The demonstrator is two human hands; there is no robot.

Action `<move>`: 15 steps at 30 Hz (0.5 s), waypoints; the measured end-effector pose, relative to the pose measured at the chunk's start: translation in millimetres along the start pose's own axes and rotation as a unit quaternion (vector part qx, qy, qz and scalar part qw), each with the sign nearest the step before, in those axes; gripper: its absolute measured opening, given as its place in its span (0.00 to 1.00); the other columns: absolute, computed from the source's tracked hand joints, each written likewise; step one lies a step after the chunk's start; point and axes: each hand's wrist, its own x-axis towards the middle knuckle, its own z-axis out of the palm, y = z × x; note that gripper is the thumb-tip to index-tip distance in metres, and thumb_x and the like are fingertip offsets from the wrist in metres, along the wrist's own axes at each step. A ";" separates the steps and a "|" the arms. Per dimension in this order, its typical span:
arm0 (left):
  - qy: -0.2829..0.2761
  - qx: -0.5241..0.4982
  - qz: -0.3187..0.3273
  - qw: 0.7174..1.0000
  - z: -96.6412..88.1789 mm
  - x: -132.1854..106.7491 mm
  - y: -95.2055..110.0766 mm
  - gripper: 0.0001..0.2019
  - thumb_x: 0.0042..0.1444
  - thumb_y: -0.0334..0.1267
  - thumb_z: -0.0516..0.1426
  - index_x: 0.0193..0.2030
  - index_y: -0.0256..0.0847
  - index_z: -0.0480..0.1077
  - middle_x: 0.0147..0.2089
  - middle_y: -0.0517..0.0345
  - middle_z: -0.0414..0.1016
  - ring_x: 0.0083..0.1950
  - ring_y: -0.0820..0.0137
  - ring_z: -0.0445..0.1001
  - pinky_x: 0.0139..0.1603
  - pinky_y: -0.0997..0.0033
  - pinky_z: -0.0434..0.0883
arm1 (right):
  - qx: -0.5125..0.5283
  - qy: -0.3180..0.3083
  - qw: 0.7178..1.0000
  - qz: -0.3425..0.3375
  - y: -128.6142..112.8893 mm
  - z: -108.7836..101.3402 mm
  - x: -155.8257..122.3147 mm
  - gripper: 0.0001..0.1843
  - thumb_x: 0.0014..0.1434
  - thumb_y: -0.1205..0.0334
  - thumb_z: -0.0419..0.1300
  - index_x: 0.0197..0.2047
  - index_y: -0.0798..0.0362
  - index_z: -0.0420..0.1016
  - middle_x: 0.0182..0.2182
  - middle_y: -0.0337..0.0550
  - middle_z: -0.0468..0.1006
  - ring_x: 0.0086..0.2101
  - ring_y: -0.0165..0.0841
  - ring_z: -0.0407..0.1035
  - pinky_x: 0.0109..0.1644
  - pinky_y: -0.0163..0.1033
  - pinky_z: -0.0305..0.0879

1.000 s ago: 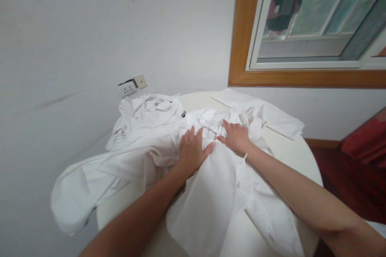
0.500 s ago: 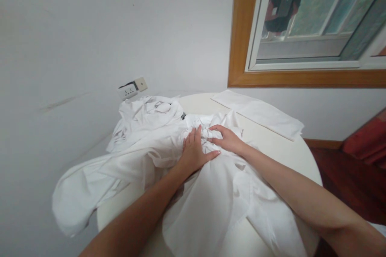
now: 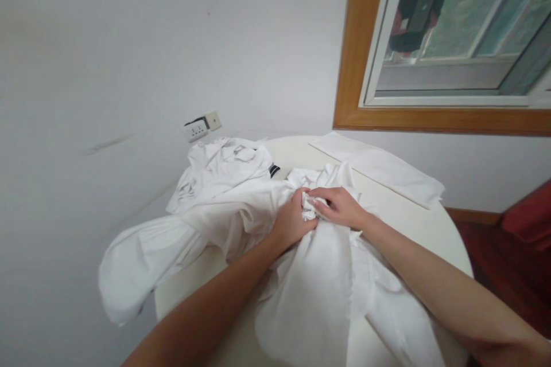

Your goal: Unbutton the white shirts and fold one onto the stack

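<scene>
The white cloth [image 3: 316, 292] lies across the middle of the round surface [image 3: 413, 235], its centre now bunched up between the hands. The left hand [image 3: 290, 222], flat on it a moment ago, now curls around the bunch while the right hand [image 3: 338, 206] pinches it, so the fabric seems gathered rather than merely pressed; a flat white piece [image 3: 379, 166] lies apart, beyond the right hand.

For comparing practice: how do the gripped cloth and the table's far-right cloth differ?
The gripped cloth is bunched and creased where held; the far-right cloth lies flat. The left hand and right hand hold the gripped cloth; neither touches the far-right cloth. Both are white.
</scene>
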 end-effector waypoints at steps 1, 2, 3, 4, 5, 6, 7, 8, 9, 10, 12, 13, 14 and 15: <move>0.003 0.003 -0.006 1.000 0.0 0.5 0.5 0.30 0.47 0.35 0.59 0.58 0.43 0.56 0.52 0.53 0.71 0.51 0.63 0.72 0.51 0.63 0.69 | -0.045 0.023 0.999 0.005 0.1 -1.9 0.4 0.17 0.63 0.56 0.50 0.49 0.49 0.75 0.40 0.44 0.80 0.37 0.34 0.73 0.43 0.37 0.64; 0.004 0.007 -0.011 1.000 -0.2 0.7 1.0 0.28 0.47 0.35 0.59 0.56 0.43 0.58 0.49 0.54 0.73 0.49 0.63 0.73 0.48 0.63 0.70 | -0.089 0.053 0.995 0.016 0.9 -3.5 1.1 0.17 0.64 0.57 0.49 0.47 0.50 0.76 0.38 0.45 0.80 0.38 0.35 0.72 0.45 0.39 0.63; 0.002 0.011 -0.014 1.000 -0.5 0.7 1.5 0.26 0.47 0.35 0.58 0.54 0.43 0.59 0.46 0.55 0.74 0.47 0.63 0.73 0.47 0.64 0.70 | -0.127 0.085 0.988 0.029 2.6 -4.7 1.8 0.17 0.64 0.57 0.49 0.46 0.51 0.76 0.38 0.47 0.80 0.40 0.37 0.71 0.47 0.41 0.62; -0.002 0.013 -0.014 1.000 -1.0 0.3 2.0 0.25 0.46 0.34 0.58 0.53 0.43 0.61 0.44 0.55 0.74 0.45 0.63 0.74 0.45 0.64 0.70 | -0.158 0.115 0.980 0.045 5.3 -5.4 2.6 0.17 0.64 0.57 0.49 0.47 0.51 0.76 0.40 0.48 0.79 0.44 0.39 0.70 0.51 0.43 0.60; -0.008 0.011 -0.010 1.000 -1.5 -0.3 2.4 0.24 0.45 0.34 0.59 0.52 0.42 0.62 0.44 0.56 0.75 0.44 0.63 0.74 0.44 0.65 0.70 | -0.181 0.136 0.972 0.063 8.9 -5.7 3.3 0.17 0.64 0.56 0.49 0.48 0.51 0.75 0.43 0.48 0.78 0.48 0.40 0.67 0.55 0.45 0.57; -0.018 0.005 -0.004 1.000 -2.0 -1.1 3.0 0.24 0.45 0.33 0.59 0.51 0.42 0.63 0.43 0.56 0.75 0.43 0.63 0.74 0.44 0.65 0.69 | -0.198 0.145 0.966 0.082 13.4 -5.5 3.8 0.18 0.63 0.55 0.50 0.51 0.51 0.73 0.47 0.48 0.77 0.52 0.41 0.64 0.58 0.48 0.54; -0.028 -0.003 0.003 1.000 -2.5 -2.0 3.6 0.24 0.44 0.33 0.59 0.51 0.42 0.63 0.43 0.56 0.75 0.43 0.63 0.74 0.43 0.66 0.69 | -0.209 0.138 0.963 0.098 18.4 -4.8 3.9 0.19 0.63 0.54 0.51 0.54 0.50 0.72 0.50 0.48 0.75 0.55 0.42 0.61 0.60 0.49 0.51; -0.039 -0.011 0.010 0.999 -2.9 -2.8 4.2 0.25 0.43 0.33 0.59 0.51 0.42 0.63 0.43 0.56 0.75 0.42 0.64 0.74 0.43 0.66 0.69 | -0.212 0.115 0.964 0.109 23.7 -3.8 3.9 0.21 0.63 0.52 0.51 0.55 0.49 0.71 0.53 0.47 0.73 0.56 0.41 0.59 0.61 0.49 0.49; -0.049 -0.017 0.017 0.999 -3.1 -3.7 5.1 0.26 0.43 0.33 0.59 0.52 0.42 0.63 0.43 0.56 0.75 0.42 0.64 0.74 0.43 0.66 0.69 | -0.205 0.080 0.969 0.115 28.9 -2.6 3.5 0.21 0.64 0.51 0.50 0.56 0.48 0.70 0.54 0.46 0.72 0.56 0.40 0.60 0.61 0.48 0.50; -0.057 -0.020 0.025 0.998 -3.3 -4.5 6.2 0.26 0.44 0.33 0.59 0.53 0.42 0.63 0.43 0.55 0.75 0.42 0.63 0.74 0.43 0.66 0.69 | -0.190 0.040 0.974 0.117 33.8 -1.4 3.1 0.21 0.64 0.51 0.49 0.55 0.48 0.71 0.54 0.45 0.72 0.55 0.38 0.62 0.59 0.45 0.52; -0.060 -0.007 0.050 0.997 -3.3 -6.2 9.6 0.26 0.44 0.33 0.59 0.53 0.41 0.63 0.46 0.54 0.74 0.45 0.63 0.73 0.46 0.65 0.69 | -0.157 -0.028 0.980 0.118 41.0 0.3 2.3 0.21 0.66 0.51 0.46 0.51 0.48 0.75 0.50 0.43 0.75 0.50 0.34 0.66 0.55 0.40 0.57; -0.051 0.016 0.065 0.996 -3.0 -7.4 12.1 0.26 0.44 0.34 0.59 0.54 0.41 0.63 0.48 0.51 0.73 0.48 0.62 0.72 0.50 0.63 0.68 | -0.151 -0.046 0.980 0.122 43.2 0.6 2.1 0.21 0.66 0.51 0.46 0.48 0.48 0.76 0.46 0.42 0.77 0.47 0.33 0.67 0.53 0.38 0.59; -0.033 0.051 0.075 0.995 -2.6 -8.9 14.9 0.27 0.44 0.35 0.60 0.54 0.41 0.64 0.52 0.49 0.71 0.53 0.60 0.69 0.54 0.60 0.66 | -0.154 -0.051 0.978 0.132 44.5 0.5 2.0 0.21 0.66 0.51 0.45 0.45 0.49 0.78 0.43 0.42 0.78 0.46 0.33 0.68 0.51 0.38 0.59; -0.009 0.096 0.077 0.992 -1.9 -10.8 17.9 0.28 0.44 0.36 0.61 0.55 0.41 0.64 0.56 0.46 0.68 0.57 0.56 0.66 0.58 0.56 0.63 | -0.165 -0.049 0.974 0.146 44.8 0.1 2.1 0.22 0.66 0.50 0.45 0.42 0.49 0.79 0.41 0.43 0.78 0.44 0.34 0.68 0.49 0.38 0.60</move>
